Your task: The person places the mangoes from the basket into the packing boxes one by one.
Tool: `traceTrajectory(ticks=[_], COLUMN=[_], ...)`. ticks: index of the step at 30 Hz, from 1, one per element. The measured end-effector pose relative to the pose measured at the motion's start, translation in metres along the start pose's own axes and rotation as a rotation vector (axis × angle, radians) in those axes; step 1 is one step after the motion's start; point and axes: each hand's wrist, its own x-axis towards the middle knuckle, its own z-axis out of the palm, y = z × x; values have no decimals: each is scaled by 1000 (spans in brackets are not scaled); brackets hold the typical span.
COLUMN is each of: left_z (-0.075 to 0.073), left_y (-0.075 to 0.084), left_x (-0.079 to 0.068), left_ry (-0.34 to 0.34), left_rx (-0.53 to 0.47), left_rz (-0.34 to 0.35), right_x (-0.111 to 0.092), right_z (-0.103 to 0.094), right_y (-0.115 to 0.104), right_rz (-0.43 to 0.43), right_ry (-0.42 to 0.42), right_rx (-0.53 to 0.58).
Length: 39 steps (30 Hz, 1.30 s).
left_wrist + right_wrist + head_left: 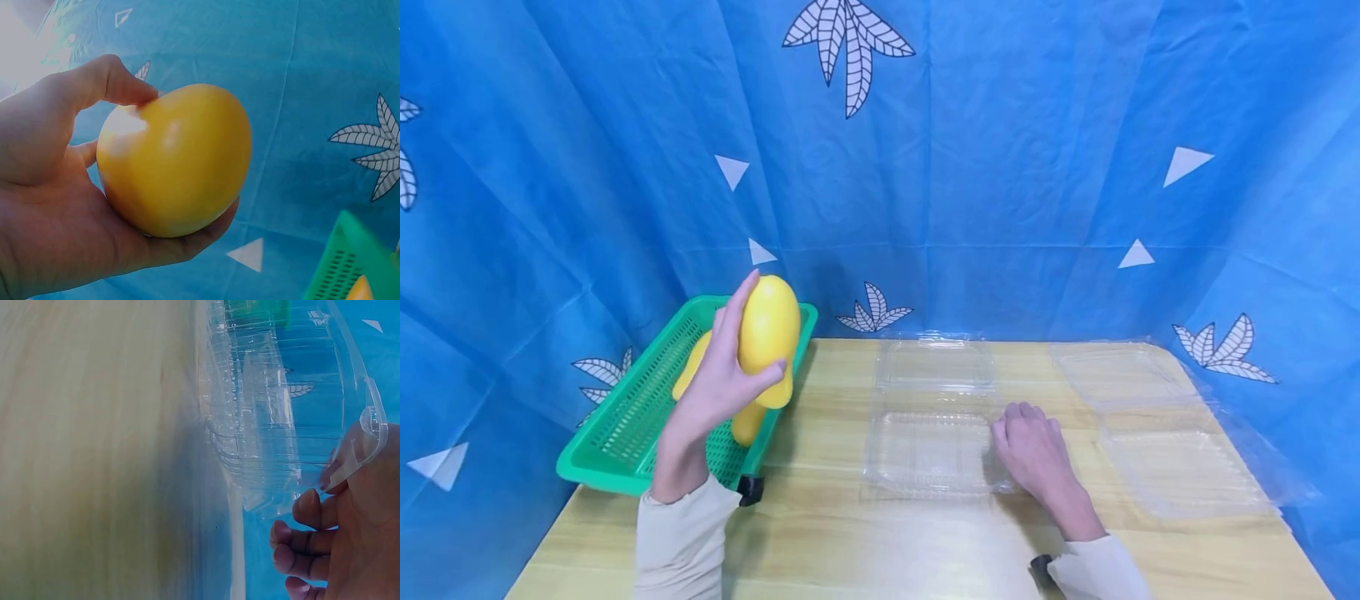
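Observation:
My left hand (718,379) holds a smooth yellow mango (770,321) above the green basket (613,433). In the left wrist view the thumb lies over one side of the mango (181,162) and the fingers curl behind it. More yellow mangoes (747,425) lie in the basket, partly hidden by the arm and the held one. My right hand (1036,450) grips the right edge of an opened clear plastic clamshell box (928,450) on the table. Up close, the right wrist view has the curled fingers (306,550) beside the box's rim (372,419).
A second clear clamshell box (1180,467) lies opened at the right of the wooden table (850,550). Behind and at both sides hangs a blue curtain (1000,167) with leaf and triangle prints. The basket stands at the table's left edge.

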Motion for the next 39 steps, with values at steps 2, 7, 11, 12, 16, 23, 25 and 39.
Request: traceTrajectory(ticks=[2, 7, 11, 12, 16, 23, 25, 39], left_z=[1, 4, 9, 10, 14, 24, 28, 47], left_y=[-2, -7, -12, -12, -15, -15, -14, -13], left_x=[-1, -5, -7, -7, -6, -1, -1, 7], left_ry=[14, 37, 46, 48, 29, -16, -19, -81], left_rx=[-32, -131, -199, -217, -326, -466, -479, -458], left_rz=[-8, -13, -18, -21, -13, 6, 5, -70], right_x=[1, 0, -2, -2, -3, -2, -3, -1], right_z=[2, 6, 6, 6, 7, 7, 6, 2], right_y=[-2, -5, -6, -6, -6, -3, -3, 0], right_rz=[-7, -5, -7, -8, -3, 6, 9, 12], right_ry=[-1, 3, 7, 5, -5, -7, -9, -6], right_rx=[10, 16, 13, 16, 25, 20, 17, -2])
